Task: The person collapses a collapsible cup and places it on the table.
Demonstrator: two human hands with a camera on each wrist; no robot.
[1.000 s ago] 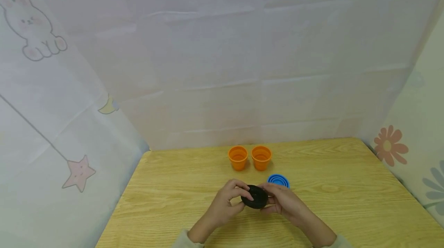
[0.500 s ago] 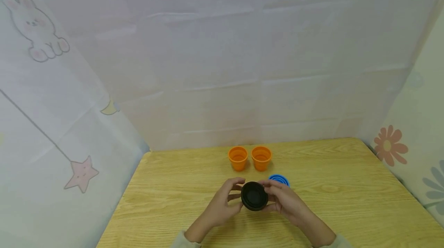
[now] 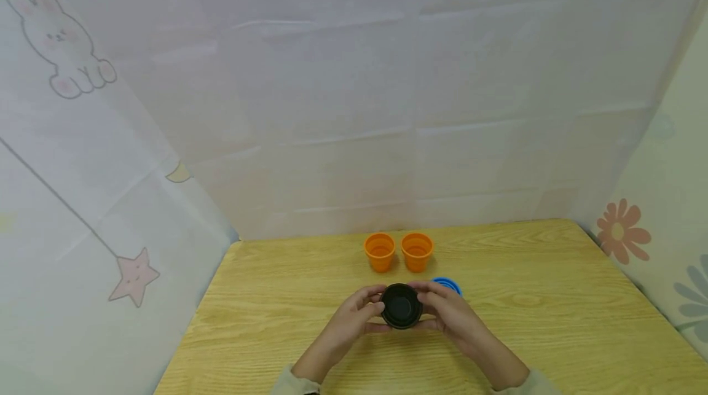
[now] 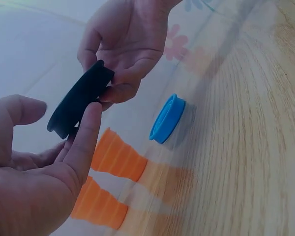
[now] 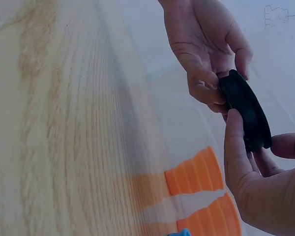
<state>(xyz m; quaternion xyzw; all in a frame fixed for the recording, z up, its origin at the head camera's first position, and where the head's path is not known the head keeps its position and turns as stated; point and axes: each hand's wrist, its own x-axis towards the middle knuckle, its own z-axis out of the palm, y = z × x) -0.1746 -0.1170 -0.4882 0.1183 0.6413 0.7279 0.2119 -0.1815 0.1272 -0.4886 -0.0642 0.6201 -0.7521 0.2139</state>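
Note:
A black collapsible cup (image 3: 401,306), folded down to a shallow disc, is held above the table between both hands. Its open side tilts toward the head camera. My left hand (image 3: 345,324) pinches the left edge, thumb at the rim and fingers underneath. From the opposite side my right hand (image 3: 456,321) grips it in the same way. In the left wrist view the black cup (image 4: 81,101) shows edge-on, fingertips under its base. Behind my right fingers, a flattened blue collapsible cup (image 3: 449,286) lies on the table, partly hidden in the head view.
Two expanded orange collapsible cups, a left one (image 3: 380,254) and a right one (image 3: 417,254), stand side by side near the back of the wooden table (image 3: 265,303). A pale fabric backdrop (image 3: 332,106) rises behind the table's far edge.
The black cup has turned so its hollow side faces the head camera, and it has shifted slightly left. My left fingers have moved off its face to its edge.

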